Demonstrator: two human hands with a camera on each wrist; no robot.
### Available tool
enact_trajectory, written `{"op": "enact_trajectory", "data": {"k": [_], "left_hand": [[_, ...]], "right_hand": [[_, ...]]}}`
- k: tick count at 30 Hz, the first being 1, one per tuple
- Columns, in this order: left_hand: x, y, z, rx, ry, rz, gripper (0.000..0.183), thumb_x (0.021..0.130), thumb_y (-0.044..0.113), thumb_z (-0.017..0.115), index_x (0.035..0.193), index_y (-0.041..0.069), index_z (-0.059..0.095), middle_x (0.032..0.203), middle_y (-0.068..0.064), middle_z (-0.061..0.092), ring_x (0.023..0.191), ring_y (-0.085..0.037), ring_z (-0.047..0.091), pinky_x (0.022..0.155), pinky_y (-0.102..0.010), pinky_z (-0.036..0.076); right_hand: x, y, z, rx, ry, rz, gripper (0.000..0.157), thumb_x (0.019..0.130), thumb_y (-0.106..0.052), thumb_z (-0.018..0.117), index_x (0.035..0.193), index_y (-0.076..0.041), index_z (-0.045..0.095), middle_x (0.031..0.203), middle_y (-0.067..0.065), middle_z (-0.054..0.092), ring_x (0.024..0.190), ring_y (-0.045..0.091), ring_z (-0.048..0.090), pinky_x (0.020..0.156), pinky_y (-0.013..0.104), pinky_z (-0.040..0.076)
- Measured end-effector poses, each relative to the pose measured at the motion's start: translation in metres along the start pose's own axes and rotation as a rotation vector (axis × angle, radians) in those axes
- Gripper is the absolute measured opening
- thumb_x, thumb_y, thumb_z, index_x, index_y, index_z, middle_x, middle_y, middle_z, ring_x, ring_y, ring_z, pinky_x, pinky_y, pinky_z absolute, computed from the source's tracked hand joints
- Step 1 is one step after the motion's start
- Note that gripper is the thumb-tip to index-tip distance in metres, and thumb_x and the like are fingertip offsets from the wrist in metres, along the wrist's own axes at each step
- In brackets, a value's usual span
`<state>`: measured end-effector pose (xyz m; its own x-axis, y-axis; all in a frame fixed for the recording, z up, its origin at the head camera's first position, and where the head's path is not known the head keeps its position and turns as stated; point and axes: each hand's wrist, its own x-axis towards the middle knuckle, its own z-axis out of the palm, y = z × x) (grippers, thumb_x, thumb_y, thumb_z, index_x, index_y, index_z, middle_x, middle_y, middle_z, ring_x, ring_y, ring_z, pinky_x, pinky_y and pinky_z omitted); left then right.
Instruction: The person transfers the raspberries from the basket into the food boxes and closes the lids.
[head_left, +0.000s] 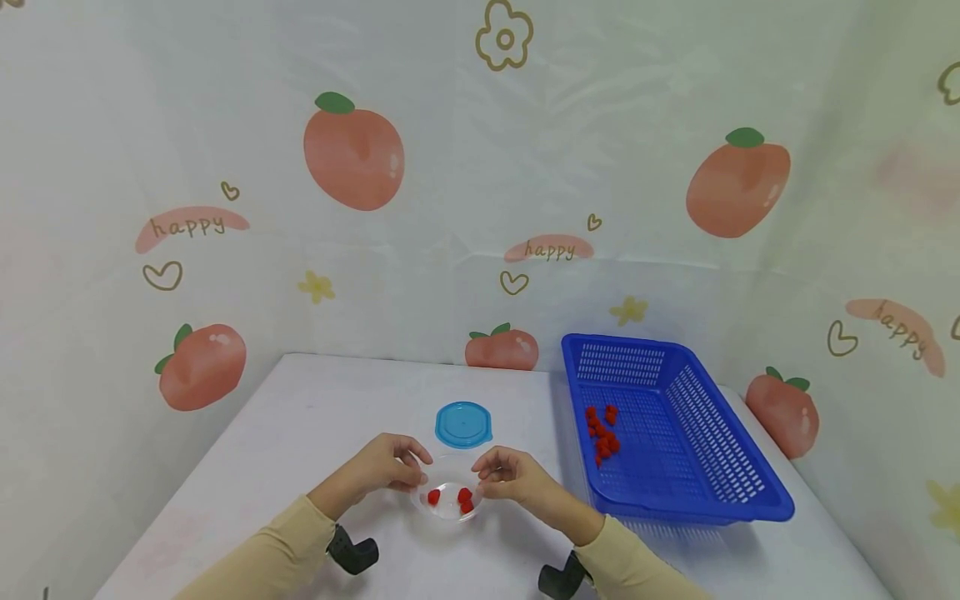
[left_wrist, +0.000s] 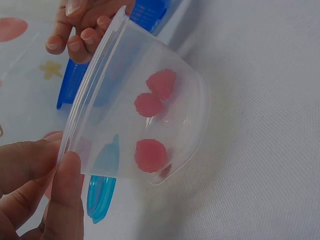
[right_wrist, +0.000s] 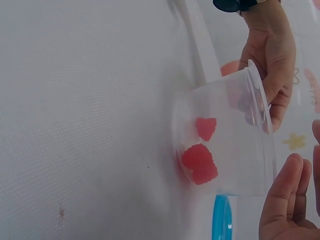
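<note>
A clear plastic round tub (head_left: 447, 512) stands on the white table with three raspberries (left_wrist: 151, 155) at its bottom. My left hand (head_left: 386, 462) pinches the tub's rim between thumb and fingers, at its left side. On the opposite side, my right hand (head_left: 517, 482) hovers right by the rim, its fingers loosely bent. In the right wrist view the right fingers (right_wrist: 286, 192) stand just off the rim with nothing between them. Behind the tub lies a blue lid (head_left: 463, 425), flat on the table.
To the right stands a large blue plastic basket (head_left: 720, 506) with slotted walls. Several more raspberries (head_left: 604, 440) lie along its left side. A printed white cloth (head_left: 442, 150) hangs behind the table. Dark camera mounts (head_left: 352, 552) sit at both wrists.
</note>
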<state>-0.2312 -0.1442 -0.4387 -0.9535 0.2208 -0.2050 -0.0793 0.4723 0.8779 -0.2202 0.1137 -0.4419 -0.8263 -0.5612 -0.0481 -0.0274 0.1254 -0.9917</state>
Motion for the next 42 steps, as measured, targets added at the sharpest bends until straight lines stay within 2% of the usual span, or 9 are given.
{"op": "enact_trajectory", "data": {"k": [8,16,23,30,37,42], "left_hand": [[0.0,0.001,0.0,-0.014,-0.024,0.007,0.023,0.081,0.007,0.076,0.101,0.001,0.067,0.078,-0.007,0.058,0.065,-0.016,0.06,0.066,-0.028,0.059],[-0.002,0.004,-0.001,-0.012,-0.026,0.005,0.023,0.081,0.006,0.076,0.101,0.0,0.067,0.079,-0.007,0.058,0.066,-0.015,0.061,0.066,-0.028,0.059],[-0.002,0.003,-0.001,-0.004,-0.018,0.005,0.022,0.08,0.008,0.078,0.099,0.003,0.068,0.079,-0.007,0.058,0.066,-0.016,0.061,0.067,-0.029,0.059],[-0.001,0.002,-0.001,-0.007,-0.02,0.005,0.022,0.079,0.009,0.078,0.099,0.003,0.068,0.079,-0.007,0.058,0.066,-0.016,0.061,0.066,-0.029,0.059],[-0.002,0.001,-0.001,-0.005,-0.022,0.005,0.022,0.08,0.008,0.078,0.099,0.003,0.068,0.079,-0.007,0.058,0.066,-0.015,0.061,0.067,-0.028,0.059],[-0.003,0.002,-0.001,0.012,-0.009,0.005,0.022,0.079,0.009,0.078,0.099,0.004,0.068,0.079,-0.007,0.058,0.066,-0.016,0.06,0.066,-0.028,0.059]], "right_hand": [[-0.002,-0.005,-0.003,-0.046,0.009,-0.016,0.034,0.089,-0.004,0.064,0.116,0.013,0.053,0.106,0.025,0.056,0.086,0.013,0.058,0.079,0.019,0.052],[-0.009,-0.028,-0.012,-0.049,0.033,-0.096,0.036,0.09,-0.009,0.066,0.116,0.012,0.052,0.105,0.016,0.056,0.092,0.017,0.058,0.082,0.02,0.053],[-0.02,-0.059,-0.029,-0.07,0.09,-0.133,0.027,0.09,-0.014,0.067,0.112,-0.003,0.056,0.103,0.003,0.056,0.095,0.017,0.059,0.087,0.025,0.053],[-0.029,-0.086,-0.06,-0.031,0.187,-0.219,0.018,0.091,-0.007,0.065,0.105,-0.016,0.06,0.104,-0.002,0.057,0.095,0.011,0.059,0.086,0.022,0.052],[-0.03,-0.101,-0.105,-0.028,0.272,-0.293,0.02,0.094,-0.002,0.059,0.104,-0.02,0.061,0.098,-0.005,0.058,0.09,0.007,0.06,0.084,0.019,0.052],[-0.027,-0.105,-0.134,-0.069,0.35,-0.277,0.02,0.095,-0.004,0.058,0.104,-0.021,0.06,0.098,-0.007,0.058,0.091,0.005,0.06,0.084,0.019,0.052]]}}
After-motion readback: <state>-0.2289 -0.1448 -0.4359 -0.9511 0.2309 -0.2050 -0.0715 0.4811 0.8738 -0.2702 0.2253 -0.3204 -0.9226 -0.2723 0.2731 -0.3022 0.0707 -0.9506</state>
